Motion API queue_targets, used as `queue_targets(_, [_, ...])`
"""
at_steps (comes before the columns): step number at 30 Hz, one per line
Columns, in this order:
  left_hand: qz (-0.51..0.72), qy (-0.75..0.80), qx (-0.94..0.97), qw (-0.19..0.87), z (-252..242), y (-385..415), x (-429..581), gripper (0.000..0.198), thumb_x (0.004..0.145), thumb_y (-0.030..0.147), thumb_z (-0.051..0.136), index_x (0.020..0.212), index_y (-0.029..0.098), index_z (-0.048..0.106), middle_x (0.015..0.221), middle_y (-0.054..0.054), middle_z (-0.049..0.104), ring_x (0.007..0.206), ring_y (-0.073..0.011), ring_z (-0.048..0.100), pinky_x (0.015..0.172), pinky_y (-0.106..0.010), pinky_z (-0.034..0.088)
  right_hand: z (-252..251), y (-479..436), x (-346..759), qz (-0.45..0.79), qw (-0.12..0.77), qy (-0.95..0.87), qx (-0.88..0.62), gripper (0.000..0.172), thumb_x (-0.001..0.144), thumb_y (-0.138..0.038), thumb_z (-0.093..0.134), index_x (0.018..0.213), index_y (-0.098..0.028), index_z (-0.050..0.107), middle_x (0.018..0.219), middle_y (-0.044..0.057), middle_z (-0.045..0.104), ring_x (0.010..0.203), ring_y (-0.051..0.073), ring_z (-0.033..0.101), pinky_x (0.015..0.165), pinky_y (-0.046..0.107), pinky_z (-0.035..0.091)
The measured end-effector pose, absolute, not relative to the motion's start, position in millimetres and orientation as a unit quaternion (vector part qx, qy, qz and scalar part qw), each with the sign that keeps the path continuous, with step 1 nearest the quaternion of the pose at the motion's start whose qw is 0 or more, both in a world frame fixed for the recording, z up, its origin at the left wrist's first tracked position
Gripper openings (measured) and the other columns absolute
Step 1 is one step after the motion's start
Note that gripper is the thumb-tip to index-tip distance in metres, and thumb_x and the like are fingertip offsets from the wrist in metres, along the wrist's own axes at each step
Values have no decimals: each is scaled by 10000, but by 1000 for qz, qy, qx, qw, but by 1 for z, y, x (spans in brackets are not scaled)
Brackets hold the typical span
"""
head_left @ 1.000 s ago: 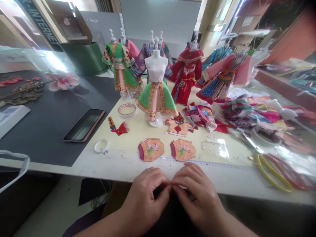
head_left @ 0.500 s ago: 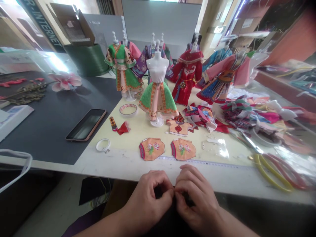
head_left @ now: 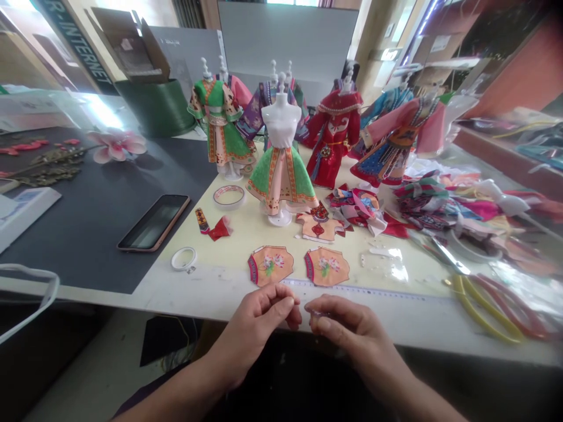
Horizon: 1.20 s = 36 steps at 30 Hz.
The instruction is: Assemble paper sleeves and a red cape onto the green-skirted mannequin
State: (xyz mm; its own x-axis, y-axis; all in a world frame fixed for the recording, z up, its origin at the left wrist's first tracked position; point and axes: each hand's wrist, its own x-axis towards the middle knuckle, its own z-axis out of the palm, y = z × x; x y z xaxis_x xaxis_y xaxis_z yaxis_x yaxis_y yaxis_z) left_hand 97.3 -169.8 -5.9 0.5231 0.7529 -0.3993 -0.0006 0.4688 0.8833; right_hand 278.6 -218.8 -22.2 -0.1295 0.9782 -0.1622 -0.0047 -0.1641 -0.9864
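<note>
My left hand [head_left: 259, 319] and my right hand [head_left: 347, 325] hover at the table's front edge, fingertips a little apart. Each is closed in a pinch; the right one holds a tiny clear bit [head_left: 317, 312] I cannot make out, and what the left pinches is hidden. Just beyond them lie two orange printed garment pieces [head_left: 270, 265] [head_left: 326, 266] and a clear ruler [head_left: 373, 291]. Behind these a white mannequin [head_left: 281, 120] wears a green skirt [head_left: 281, 179], with a small orange top [head_left: 317, 224] at its foot.
Several dressed mannequins [head_left: 336, 135] stand at the back. A phone [head_left: 153, 221] lies on the dark mat [head_left: 88, 217]. Tape rolls [head_left: 229, 195] [head_left: 183, 258], a red scrap [head_left: 217, 227], a fabric pile [head_left: 440, 202] and yellow and red scissors [head_left: 492, 305] lie around.
My hands have risen from below the table edge and drawn slightly apart; a second ago their fingertips were pressed together.
</note>
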Motion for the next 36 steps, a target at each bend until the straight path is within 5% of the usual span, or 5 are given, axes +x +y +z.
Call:
queue_targets(10, [282, 438, 462, 718, -18, -173, 99, 269, 776, 234, 672, 1010, 205, 542, 940, -13, 648, 916, -151, 578, 831, -272, 429, -30, -221, 277, 520, 431, -548, -492, 222, 907, -265, 531, 1066, -271, 686, 668, -20, 625, 634, 106, 575, 637, 231, 484])
queue_targets(23, [324, 468, 392, 723, -20, -180, 107, 347, 721, 294, 740, 983, 201, 533, 777, 31, 598, 743, -94, 543, 700, -198, 435, -40, -231, 272, 206, 344, -792, -460, 524, 875, -48, 406, 1360, -238, 350, 1006, 72, 669, 865, 195, 627, 786, 341, 515])
queue_targets(31, [350, 490, 402, 690, -19, -186, 109, 297, 756, 254, 686, 989, 211, 507, 765, 44, 581, 714, -90, 542, 663, -191, 436, -41, -231, 269, 393, 352, -645, -552, 372, 878, -176, 504, 1206, -264, 354, 777, -21, 685, 689, 157, 646, 698, 310, 523])
queue_targets(36, [369, 474, 363, 712, -20, -186, 109, 312, 773, 274, 686, 1016, 226, 498, 797, 50, 585, 713, -79, 554, 688, -198, 446, -29, -223, 271, 515, 376, -580, -507, 235, 853, -221, 537, 1083, -204, 489, 807, 30, 704, 672, 145, 645, 648, 282, 525])
